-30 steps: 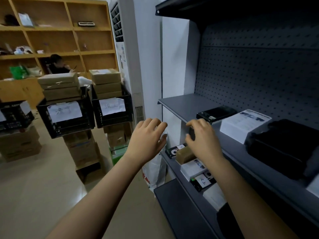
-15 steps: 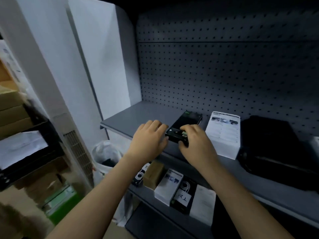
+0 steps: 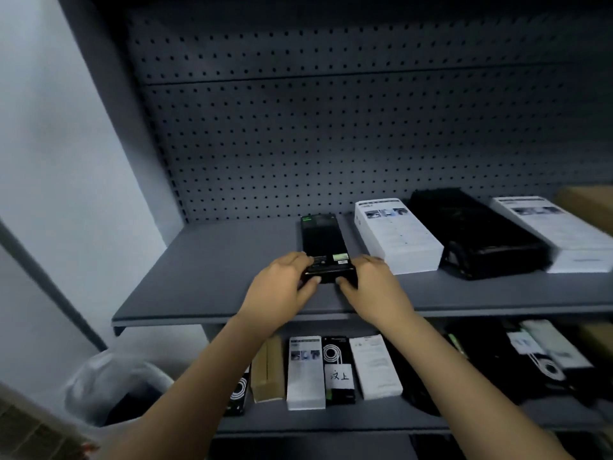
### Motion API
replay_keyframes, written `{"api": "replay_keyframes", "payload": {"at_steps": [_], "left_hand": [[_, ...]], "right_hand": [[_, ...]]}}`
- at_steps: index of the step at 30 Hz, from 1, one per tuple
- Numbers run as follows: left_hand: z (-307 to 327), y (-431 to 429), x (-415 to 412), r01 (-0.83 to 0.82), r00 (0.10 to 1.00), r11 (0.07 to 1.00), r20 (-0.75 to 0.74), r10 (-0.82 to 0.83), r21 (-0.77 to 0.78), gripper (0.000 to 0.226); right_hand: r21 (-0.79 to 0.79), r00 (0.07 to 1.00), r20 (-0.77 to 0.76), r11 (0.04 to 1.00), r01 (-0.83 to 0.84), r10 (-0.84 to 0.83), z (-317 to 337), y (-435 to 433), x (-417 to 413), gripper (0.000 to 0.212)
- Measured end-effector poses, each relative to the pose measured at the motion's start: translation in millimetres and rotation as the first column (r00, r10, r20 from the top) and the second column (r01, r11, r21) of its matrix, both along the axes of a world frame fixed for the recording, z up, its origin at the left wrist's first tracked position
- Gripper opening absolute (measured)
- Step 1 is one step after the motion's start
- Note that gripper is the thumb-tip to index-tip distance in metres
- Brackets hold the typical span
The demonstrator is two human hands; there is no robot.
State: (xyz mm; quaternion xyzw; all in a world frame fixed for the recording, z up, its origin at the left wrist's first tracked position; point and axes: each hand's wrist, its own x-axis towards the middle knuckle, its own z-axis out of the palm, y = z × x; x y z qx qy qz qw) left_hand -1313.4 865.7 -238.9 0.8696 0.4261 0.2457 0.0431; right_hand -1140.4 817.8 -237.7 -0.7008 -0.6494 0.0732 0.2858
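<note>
Lying on the shelf (image 3: 212, 267), the long black box (image 3: 323, 240) is now gripped by the left hand (image 3: 282, 290) too (right hand (image 3: 374, 287) already curled round it), ready for moving.

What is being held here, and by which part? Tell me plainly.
The black box on the upper shelf. The left hand holds its near left corner, the right hand its near right corner.
</note>
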Motion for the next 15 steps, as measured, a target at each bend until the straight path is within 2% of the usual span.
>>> {"api": "replay_keyframes", "payload": {"at_steps": [5, 8, 10, 12, 15], "left_hand": [[-2.3, 4.6, -14.1, 0.011, 0.992, 0.999, 0.126, -0.004, -0.05, 0.033], [-3.1, 9.0, -25.7, 0.031, 0.983, 0.995, 0.184, -0.014, -0.093, 0.042], [0.5, 8.5, -33.6, 0.095, 0.957, 0.99, 0.284, -0.063, -0.101, 0.049], [7.4, 8.9, -41.2, 0.161, 0.939, 0.984, 0.32, -0.129, -0.076, 0.051], [13.5, 12.3, -52.2, 0.147, 0.947, 0.987, 0.296, -0.122, -0.064, 0.043]], "right_hand": [[0.141, 0.974, -0.224, 0.99, -0.015, 0.047, 14.1, -6.5, -12.7, 0.038], [0.234, 0.97, -0.206, 0.969, -0.076, 0.126, 20.6, -0.9, -23.5, 0.037], [0.266, 0.975, -0.15, 0.956, -0.121, 0.165, 23.1, 3.1, -32.4, 0.033], [0.278, 0.968, -0.124, 0.944, -0.176, 0.217, 25.7, 5.5, -42.9, 0.032], [0.289, 0.937, -0.234, 0.939, -0.189, 0.261, 25.8, 9.3, -55.3, 0.027]]}}
